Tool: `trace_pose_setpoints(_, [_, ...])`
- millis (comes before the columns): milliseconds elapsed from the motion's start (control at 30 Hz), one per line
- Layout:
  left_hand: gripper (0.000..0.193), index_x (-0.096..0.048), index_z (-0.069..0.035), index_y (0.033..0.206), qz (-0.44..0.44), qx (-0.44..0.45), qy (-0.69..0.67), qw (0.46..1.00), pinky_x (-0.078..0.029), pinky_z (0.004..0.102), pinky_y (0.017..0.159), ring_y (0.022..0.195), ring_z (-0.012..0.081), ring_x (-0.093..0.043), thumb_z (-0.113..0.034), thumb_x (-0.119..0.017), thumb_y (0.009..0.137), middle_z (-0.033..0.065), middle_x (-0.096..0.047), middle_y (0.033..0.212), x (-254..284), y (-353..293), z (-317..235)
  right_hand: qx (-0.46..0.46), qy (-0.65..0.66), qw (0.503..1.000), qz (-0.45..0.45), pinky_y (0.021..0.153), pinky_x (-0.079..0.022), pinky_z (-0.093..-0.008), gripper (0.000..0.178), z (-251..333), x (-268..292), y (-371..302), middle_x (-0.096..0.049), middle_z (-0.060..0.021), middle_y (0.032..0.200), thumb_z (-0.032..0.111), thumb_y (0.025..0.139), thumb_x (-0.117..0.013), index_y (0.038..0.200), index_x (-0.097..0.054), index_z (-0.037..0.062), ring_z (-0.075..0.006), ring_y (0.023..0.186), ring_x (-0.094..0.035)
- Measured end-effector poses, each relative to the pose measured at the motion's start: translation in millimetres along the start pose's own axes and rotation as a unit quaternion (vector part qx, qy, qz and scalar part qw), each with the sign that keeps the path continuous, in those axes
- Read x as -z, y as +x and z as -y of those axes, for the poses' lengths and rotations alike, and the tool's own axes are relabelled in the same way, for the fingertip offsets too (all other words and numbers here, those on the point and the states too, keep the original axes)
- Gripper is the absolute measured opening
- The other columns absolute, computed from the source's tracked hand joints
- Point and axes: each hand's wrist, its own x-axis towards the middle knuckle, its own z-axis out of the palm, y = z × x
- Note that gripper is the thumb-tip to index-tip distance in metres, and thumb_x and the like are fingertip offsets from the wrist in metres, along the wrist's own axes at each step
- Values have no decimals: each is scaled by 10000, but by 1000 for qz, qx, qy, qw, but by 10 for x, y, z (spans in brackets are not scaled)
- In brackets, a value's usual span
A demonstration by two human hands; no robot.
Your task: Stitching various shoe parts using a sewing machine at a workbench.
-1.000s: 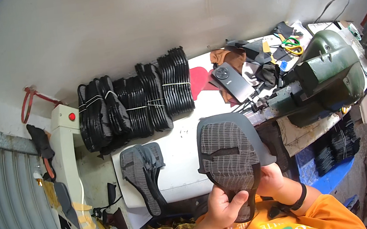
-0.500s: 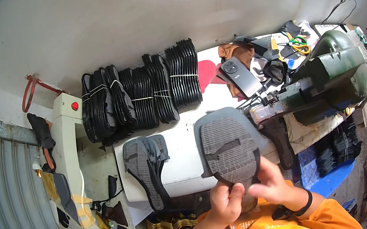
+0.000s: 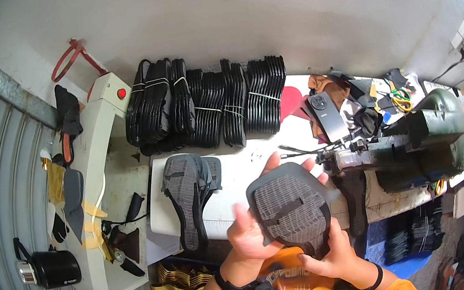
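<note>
A grey woven insole (image 3: 291, 202) is held up in front of my chest. It has a broad smooth rim and short dark strips across its face. Behind it spreads my left hand (image 3: 248, 235), open, with the thumb apart at the left side and fingertips showing past the far edge; its palm is mostly hidden. My right hand (image 3: 332, 256) grips the narrow near end. On the white table to the left lie similar grey insoles (image 3: 186, 197), overlapping. Another dark insole (image 3: 356, 201) lies at the table's front edge, under the machine's arm.
Bundles of black insoles (image 3: 208, 106) stand banded along the wall. A green machine (image 3: 424, 146) occupies the right, beside a phone (image 3: 327, 119), fabric scraps and scissors (image 3: 401, 98). At left are a pale cabinet frame (image 3: 91, 184) and a black flask (image 3: 52, 268).
My left hand has left the insole's narrow end and spread behind its broad part. My right hand has closed on the narrow end. The view has shifted.
</note>
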Motion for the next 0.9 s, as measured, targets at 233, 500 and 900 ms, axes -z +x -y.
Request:
trace_pose_setpoints(233, [777,-177,-235,1639,-69,76,-38,994,-282,558,1204,1508,419,-270,-637,-394,1010,190,-221,1662,46,17,96,19,65,998,-3,874,-554,-344,788,-173,17,-34,-704,-180,1094,210,734,-865,1314,-413,-74,-211,990,-702])
trace_pose_setpoints(500, [730,-273,-188,1604,-88,64,-62,992,-207,605,1222,1519,454,-204,-599,-432,1021,185,-259,1644,212,71,35,133,122,979,-97,595,-491,-294,770,-536,75,-330,-626,-75,789,125,644,-876,1240,-426,-66,-160,637,-605])
trace_pose_setpoints(900, [773,-256,-147,1604,-38,56,-92,993,-288,631,1184,1495,478,-252,-566,-508,1006,228,-344,1576,111,63,116,42,-47,993,-95,684,-585,-356,689,-171,-2,-70,-724,-193,939,194,702,-894,1216,-510,-58,-285,783,-746])
